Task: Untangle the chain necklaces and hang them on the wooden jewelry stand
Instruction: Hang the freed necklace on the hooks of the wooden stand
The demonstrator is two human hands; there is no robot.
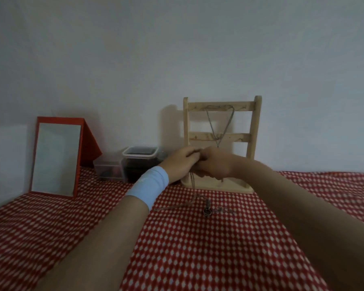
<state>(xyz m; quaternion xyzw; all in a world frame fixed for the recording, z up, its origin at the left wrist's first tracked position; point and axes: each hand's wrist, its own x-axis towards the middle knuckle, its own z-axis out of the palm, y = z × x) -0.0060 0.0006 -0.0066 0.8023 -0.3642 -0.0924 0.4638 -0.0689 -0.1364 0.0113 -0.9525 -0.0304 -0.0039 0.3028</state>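
Observation:
A wooden jewelry stand (251,131) with two crossbars stands against the wall on the checked cloth. One silver chain necklace (211,124) hangs in a V from its top bar. My left hand (180,162), with a light blue wristband, and my right hand (215,163) meet in front of the stand's lower part, fingers curled and pinching a thin chain (192,181) that hangs down between them. The chain trails onto the cloth, where more tangled chain (177,206) and a small ring pendant (207,212) lie.
A red-framed mirror (55,158) leans at the left. Two clear plastic boxes (140,156) with dark contents stand between the mirror and the stand. The red and white checked cloth (198,248) covers the surface; a plain wall rises behind.

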